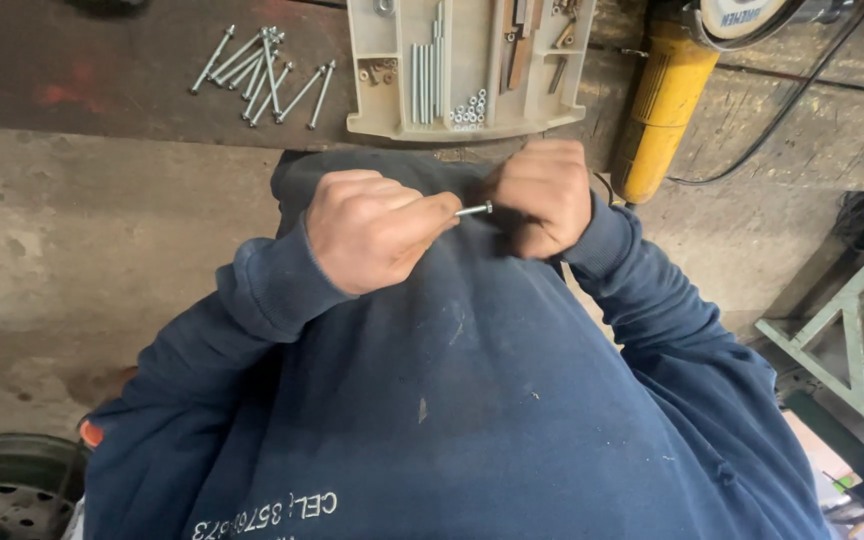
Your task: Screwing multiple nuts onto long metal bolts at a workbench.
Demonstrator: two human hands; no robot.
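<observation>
Pinching a thin silver bolt [474, 210] between them, the left hand [372, 230] and right hand [544, 195] are both clenched on its ends, close against the blue sweatshirt [472, 400]. It looks light, stiff and slick; best gripped by the shank. Beyond, loose bolts [262, 75] and a beige parts tray [467, 65] lie on the table [82, 60].

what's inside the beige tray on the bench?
The beige compartment tray holds long threaded rods upright in a middle slot, a pile of small nuts, brownish bits in a left pocket and flat brown pieces. Its top runs out of frame, so the rest is unseen.
</observation>
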